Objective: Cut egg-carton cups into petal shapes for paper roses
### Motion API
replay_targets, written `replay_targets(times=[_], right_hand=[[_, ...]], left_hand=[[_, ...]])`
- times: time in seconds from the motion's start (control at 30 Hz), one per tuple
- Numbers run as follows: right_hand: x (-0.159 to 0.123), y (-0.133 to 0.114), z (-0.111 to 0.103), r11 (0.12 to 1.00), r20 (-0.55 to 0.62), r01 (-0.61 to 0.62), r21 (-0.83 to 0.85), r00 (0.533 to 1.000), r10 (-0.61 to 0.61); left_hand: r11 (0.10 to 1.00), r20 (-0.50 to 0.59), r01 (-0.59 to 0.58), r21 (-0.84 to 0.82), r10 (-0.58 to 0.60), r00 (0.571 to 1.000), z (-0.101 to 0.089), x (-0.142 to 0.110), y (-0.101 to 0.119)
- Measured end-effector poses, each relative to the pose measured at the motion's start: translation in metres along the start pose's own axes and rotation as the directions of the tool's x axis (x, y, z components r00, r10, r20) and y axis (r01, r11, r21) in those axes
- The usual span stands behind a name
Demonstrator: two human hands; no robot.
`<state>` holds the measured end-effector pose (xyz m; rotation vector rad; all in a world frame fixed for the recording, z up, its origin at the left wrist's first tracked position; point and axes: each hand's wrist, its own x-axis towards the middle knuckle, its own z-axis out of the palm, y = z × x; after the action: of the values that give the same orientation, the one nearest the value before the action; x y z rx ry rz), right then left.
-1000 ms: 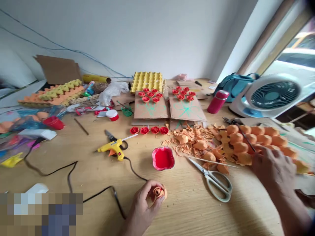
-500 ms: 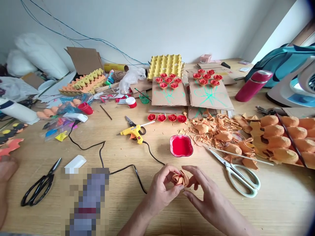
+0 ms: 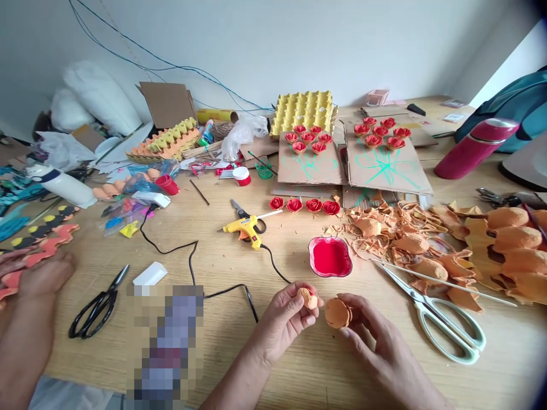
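My left hand (image 3: 287, 313) pinches a small orange egg-carton flower centre (image 3: 307, 298), its rough underside turned towards me. Close beside it, my right hand (image 3: 368, 333) grips a wider orange egg-carton cup (image 3: 337, 314) with cut petal edges, its round base facing left. A small gap parts the two pieces. Just beyond my hands stands a scalloped dish of red paint (image 3: 330, 256). Several finished red paper-pulp roses (image 3: 314, 205) sit in a row behind it. Right of my right hand lie scissors with pale green handles (image 3: 448, 330).
A yellow glue gun (image 3: 248, 226) rests on black scissors, its cord trailing towards me. Orange carton scraps (image 3: 401, 239) and an egg tray (image 3: 508, 245) spread to the right. Cardboard panels (image 3: 387, 165) bear more roses. Another person's hand (image 3: 47, 273) is at far left, near black-handled scissors (image 3: 100, 304).
The nested flower has come apart into two pieces, one in each hand, and my hands have moved slightly apart. The view has shifted left, showing more of the other person's arm.
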<state>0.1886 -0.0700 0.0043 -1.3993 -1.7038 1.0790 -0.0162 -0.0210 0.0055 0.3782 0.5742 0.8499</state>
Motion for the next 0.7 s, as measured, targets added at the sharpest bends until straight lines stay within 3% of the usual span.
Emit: replay_targets(times=[0.13, 0.33, 0.47, 0.6, 0.7], right_hand=[[0.000, 0.008, 0.007, 0.997, 0.063, -0.030, 0.072, 0.998, 0.025], [0.003, 0.012, 0.010, 0.964, 0.058, 0.137, -0.228, 0.990, -0.127], [0.001, 0.010, 0.002, 0.939, -0.021, 0.189, -0.286, 0.979, -0.203], [0.003, -0.004, -0.002, 0.962, -0.162, 0.243, -0.126, 0.951, -0.262], [0.009, -0.015, 0.001, 0.962, -0.188, 0.271, -0.021, 0.944, -0.270]], left_hand=[[0.995, -0.024, 0.014, -0.094, -0.016, 1.000, -0.003, 0.002, -0.001], [0.997, 0.008, -0.015, -0.071, 0.016, 1.000, -0.006, 0.003, -0.001], [0.991, 0.018, -0.090, 0.097, 0.089, 0.996, -0.003, 0.002, -0.003], [0.925, 0.042, -0.168, 0.340, 0.163, 0.986, 0.007, -0.001, -0.004], [0.888, 0.065, -0.173, 0.426, 0.161, 0.985, 0.013, -0.002, -0.004]])
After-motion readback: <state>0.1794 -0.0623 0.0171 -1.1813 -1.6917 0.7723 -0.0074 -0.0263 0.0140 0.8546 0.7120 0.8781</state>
